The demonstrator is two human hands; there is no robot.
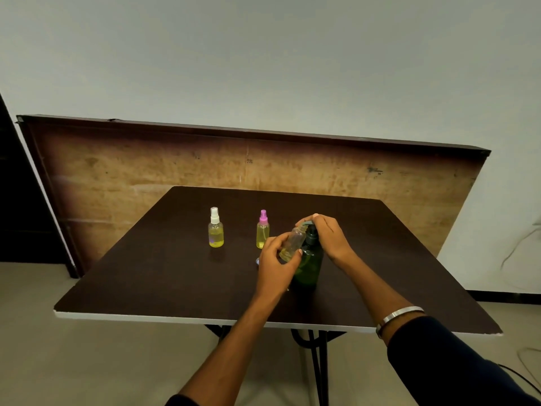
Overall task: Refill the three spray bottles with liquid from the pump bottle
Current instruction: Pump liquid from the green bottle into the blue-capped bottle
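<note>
While both hands [278, 259] work mid-table [146, 273], near edge lies bare.

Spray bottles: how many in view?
3. White-capped bottle stands far left, pink-capped bottle beside it, uncapped bottle tilted in left hand at pump bottle.

My right hand [328, 235] covers the pump bottle's [310, 265] head, so its nozzle is hidden. A small bluish thing [257, 261] behind my left hand [276, 262] is mostly covered; I can't tell what it is.
</note>
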